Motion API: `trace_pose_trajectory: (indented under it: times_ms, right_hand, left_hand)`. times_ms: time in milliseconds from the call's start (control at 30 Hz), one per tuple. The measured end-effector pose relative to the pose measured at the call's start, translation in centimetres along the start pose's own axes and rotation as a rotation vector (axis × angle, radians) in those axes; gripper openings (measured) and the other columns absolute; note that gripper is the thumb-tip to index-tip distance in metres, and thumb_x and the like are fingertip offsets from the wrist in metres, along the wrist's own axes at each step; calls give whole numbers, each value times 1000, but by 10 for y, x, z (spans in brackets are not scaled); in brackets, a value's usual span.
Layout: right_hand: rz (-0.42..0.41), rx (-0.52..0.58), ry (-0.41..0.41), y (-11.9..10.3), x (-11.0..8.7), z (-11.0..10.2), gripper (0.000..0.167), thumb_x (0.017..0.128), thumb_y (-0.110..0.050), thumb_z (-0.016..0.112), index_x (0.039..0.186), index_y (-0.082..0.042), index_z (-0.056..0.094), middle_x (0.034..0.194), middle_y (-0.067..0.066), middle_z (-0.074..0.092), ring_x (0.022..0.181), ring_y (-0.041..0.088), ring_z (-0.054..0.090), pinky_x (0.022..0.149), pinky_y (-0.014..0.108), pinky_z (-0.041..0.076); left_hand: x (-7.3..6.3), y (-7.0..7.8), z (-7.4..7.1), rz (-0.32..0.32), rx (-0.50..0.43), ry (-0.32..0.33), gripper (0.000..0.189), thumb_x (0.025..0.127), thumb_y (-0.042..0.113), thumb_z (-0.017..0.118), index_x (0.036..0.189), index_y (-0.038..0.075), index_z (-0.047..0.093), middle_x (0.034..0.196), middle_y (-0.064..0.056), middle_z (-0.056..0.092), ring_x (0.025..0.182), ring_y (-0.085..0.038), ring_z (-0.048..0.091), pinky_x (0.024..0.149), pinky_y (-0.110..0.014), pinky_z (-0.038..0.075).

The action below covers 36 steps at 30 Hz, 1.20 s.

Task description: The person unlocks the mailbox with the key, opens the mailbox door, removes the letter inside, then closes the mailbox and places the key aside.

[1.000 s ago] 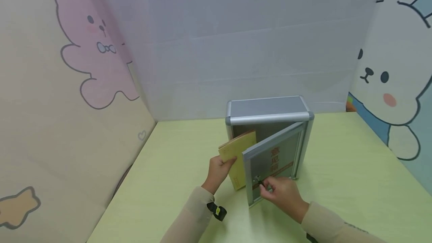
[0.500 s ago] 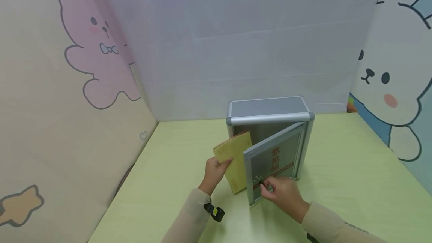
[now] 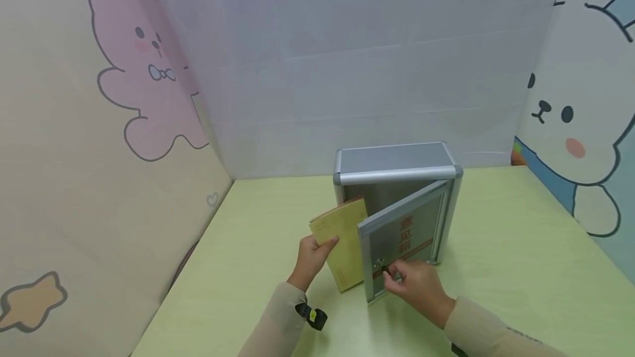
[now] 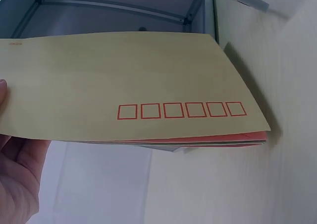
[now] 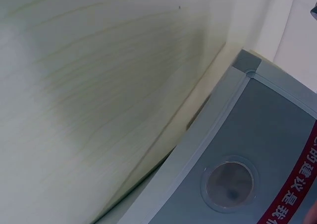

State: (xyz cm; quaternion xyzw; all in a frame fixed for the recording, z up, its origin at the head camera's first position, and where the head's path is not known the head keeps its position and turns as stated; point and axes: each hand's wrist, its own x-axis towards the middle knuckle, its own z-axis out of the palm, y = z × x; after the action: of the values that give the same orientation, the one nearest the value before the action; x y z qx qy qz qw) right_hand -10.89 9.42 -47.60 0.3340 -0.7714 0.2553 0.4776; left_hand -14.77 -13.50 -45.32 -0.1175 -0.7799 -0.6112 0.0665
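Note:
In the head view, my left hand grips a small stack of yellow-brown envelopes, thumb on the front face. The left wrist view shows the top envelope with a row of red squares; red and grey edges lie beneath it. The stack is in front of the opening of a grey metal suggestion box. Its hinged door, with red characters, hangs partly open. My right hand pinches a small black-headed key at the door's lock. Only a fingertip of that hand shows in the right wrist view.
The box stands on a pale yellow-green table near the white back wall. Rabbit-printed side walls rise left and right. In the right wrist view, the door carries a round clear disc and a red strip.
My left hand has drawn the envelopes a little left and down, away from the box opening. My right hand, the key and the door have stayed in place.

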Motion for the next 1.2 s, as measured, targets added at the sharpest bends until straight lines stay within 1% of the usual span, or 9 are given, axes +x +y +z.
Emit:
trace_pose_trajectory:
  times_ms: [67,200,333,467,567,767,1000,1200]
  right_hand:
    - [0,3,-5,0,-1,0,48,97,-37,33,59,-16,52,44,-11,45,44,-6,25,36,12,21]
    - [-2,12,-9,0,-2,1,48,98,-38,33,59,-16,52,43,-10,46,44,-6,25,36,12,21]
    - [-2,23,-6,0,-2,2,49,98,-38,33,59,-16,52,44,-10,47,43,-6,27,36,12,22]
    - [5,26,-9,0,0,1,50,99,-39,33,59,-16,52,44,-11,46,42,-6,28,36,12,23]
    - [12,25,-16,0,1,0,50,99,-39,32,59,-16,53,44,-12,45,43,-6,27,36,12,23]
    - [17,17,-21,-1,3,-2,52,99,-40,32,58,-15,53,44,-12,43,44,-7,26,36,13,23]
    - [9,17,-11,-2,5,-2,52,99,-39,32,58,-15,53,44,-12,43,44,-6,26,36,12,23]
    - [18,26,-14,-2,5,-2,51,99,-39,32,58,-15,53,44,-13,42,45,-7,25,36,13,23]
  left_hand:
    - [-2,0,-1,-4,-11,-11,23,92,3,61,107,-14,62,98,-28,67,88,-39,68,72,-35,55]
    - [-5,-2,-3,2,-3,-26,24,92,5,61,108,-14,62,99,-27,67,86,-37,68,71,-31,55]
    - [-8,-1,-5,-2,3,-8,23,91,4,62,106,-14,63,96,-28,67,84,-37,69,69,-30,55]
    - [-9,0,-9,-25,-16,4,24,91,3,62,106,-16,62,95,-29,67,83,-41,68,67,-29,55]
    - [-10,0,-12,-31,-28,6,24,92,2,61,107,-16,61,95,-30,67,83,-42,68,67,-28,55]
    - [-11,-4,-17,-47,-20,12,24,92,2,61,107,-16,61,95,-30,67,83,-42,68,65,-25,53]
    - [-16,-7,-21,-53,-16,14,25,92,2,61,108,-17,59,93,-30,67,81,-41,68,65,-32,56]
    - [-19,-6,-25,-83,-40,23,26,91,2,61,108,-18,59,93,-31,66,81,-41,68,65,-30,55]
